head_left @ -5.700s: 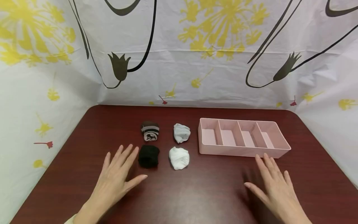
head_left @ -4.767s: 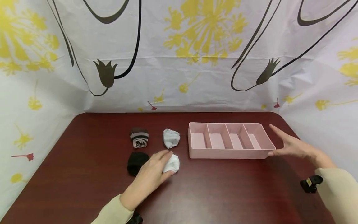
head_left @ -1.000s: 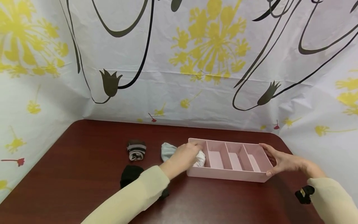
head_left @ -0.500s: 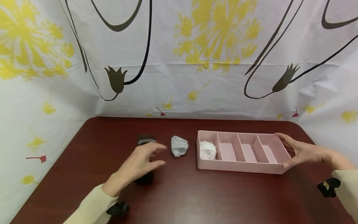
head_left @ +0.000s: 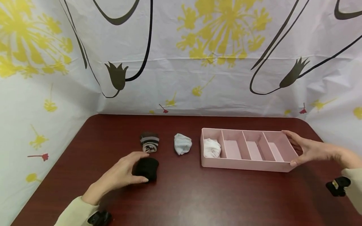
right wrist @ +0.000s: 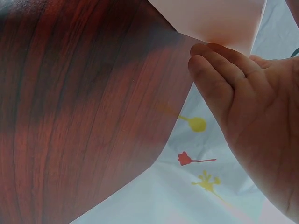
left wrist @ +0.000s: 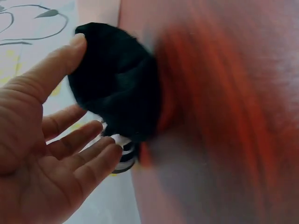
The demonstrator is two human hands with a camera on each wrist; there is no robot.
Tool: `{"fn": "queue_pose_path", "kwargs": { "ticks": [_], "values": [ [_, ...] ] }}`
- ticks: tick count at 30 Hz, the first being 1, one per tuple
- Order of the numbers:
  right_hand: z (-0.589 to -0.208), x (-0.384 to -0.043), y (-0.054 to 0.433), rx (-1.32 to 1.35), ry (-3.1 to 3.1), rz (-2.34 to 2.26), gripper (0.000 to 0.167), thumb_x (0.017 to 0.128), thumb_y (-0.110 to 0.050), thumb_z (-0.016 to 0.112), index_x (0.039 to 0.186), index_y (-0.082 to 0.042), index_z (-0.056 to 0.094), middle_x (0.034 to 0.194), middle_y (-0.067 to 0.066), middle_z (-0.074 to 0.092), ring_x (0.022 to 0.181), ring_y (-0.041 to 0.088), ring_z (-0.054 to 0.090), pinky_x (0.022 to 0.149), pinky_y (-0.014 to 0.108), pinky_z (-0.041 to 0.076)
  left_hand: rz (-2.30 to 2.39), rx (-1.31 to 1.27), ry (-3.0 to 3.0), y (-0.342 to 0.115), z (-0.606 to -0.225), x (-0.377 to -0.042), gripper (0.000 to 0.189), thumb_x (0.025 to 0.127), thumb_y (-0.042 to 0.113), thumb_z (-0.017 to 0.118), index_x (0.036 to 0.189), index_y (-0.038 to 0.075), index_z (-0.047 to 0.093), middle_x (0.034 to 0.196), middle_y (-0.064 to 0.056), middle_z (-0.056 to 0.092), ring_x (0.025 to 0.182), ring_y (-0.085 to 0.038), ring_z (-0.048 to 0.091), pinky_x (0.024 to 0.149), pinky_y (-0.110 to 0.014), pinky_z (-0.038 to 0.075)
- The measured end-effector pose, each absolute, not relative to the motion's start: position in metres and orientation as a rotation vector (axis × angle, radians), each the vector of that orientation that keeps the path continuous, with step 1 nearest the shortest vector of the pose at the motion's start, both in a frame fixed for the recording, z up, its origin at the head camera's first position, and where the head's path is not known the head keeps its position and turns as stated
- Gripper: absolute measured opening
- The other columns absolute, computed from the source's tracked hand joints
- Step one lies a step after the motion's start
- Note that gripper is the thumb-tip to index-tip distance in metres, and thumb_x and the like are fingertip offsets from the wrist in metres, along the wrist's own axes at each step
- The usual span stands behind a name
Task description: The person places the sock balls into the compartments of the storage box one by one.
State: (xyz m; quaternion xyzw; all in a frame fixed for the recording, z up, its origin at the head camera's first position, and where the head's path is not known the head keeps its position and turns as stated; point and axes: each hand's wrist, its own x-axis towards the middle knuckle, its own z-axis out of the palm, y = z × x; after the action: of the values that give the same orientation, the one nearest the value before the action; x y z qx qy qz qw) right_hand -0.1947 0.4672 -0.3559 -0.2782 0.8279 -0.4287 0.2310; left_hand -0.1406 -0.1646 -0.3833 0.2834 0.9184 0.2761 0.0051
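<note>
In the head view my left hand (head_left: 120, 172) is around a rolled black sock (head_left: 147, 169) on the table, thumb in front and index finger behind. The left wrist view shows the thumb tip at the edge of the black sock (left wrist: 117, 79), the other fingers loosely extended beside it. My right hand (head_left: 314, 150) holds the right end of a pink divided box (head_left: 243, 164), thumb at its front corner. In the right wrist view, fingers (right wrist: 215, 74) lie against the box's end wall (right wrist: 219, 23). A white rolled sock (head_left: 212, 148) sits in the leftmost compartment.
A striped brown rolled sock (head_left: 150, 142) lies behind the black one. To its right is a pale blue-grey rolled sock (head_left: 182, 144), left of the box. The dark red table (head_left: 186, 197) is bordered by a white patterned sheet (head_left: 175, 84).
My left hand placed the white sock in the leftmost compartment, let go and moved back left to the black sock. My right hand stays at the box's right end.
</note>
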Motion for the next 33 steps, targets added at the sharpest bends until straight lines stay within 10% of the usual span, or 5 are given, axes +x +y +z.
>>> {"fn": "queue_pose_path", "kwargs": {
  "ticks": [33],
  "values": [
    [-0.349, -0.189, 0.460, -0.664, 2.345, -1.130, 0.105, 0.075, 0.006, 0.070, 0.146, -0.003, -0.006, 0.132, -0.026, 0.028, 0.116, -0.022, 0.032, 0.084, 0.014, 0.044, 1.077, 0.881, 3.022, -0.142, -0.397, -0.142, 0.048, 0.062, -0.003, 0.082, 0.104, 0.014, 0.065, 0.103, 0.001, 0.067, 0.089, -0.011, 0.063, 0.072, -0.028, 0.053]
  ]
}}
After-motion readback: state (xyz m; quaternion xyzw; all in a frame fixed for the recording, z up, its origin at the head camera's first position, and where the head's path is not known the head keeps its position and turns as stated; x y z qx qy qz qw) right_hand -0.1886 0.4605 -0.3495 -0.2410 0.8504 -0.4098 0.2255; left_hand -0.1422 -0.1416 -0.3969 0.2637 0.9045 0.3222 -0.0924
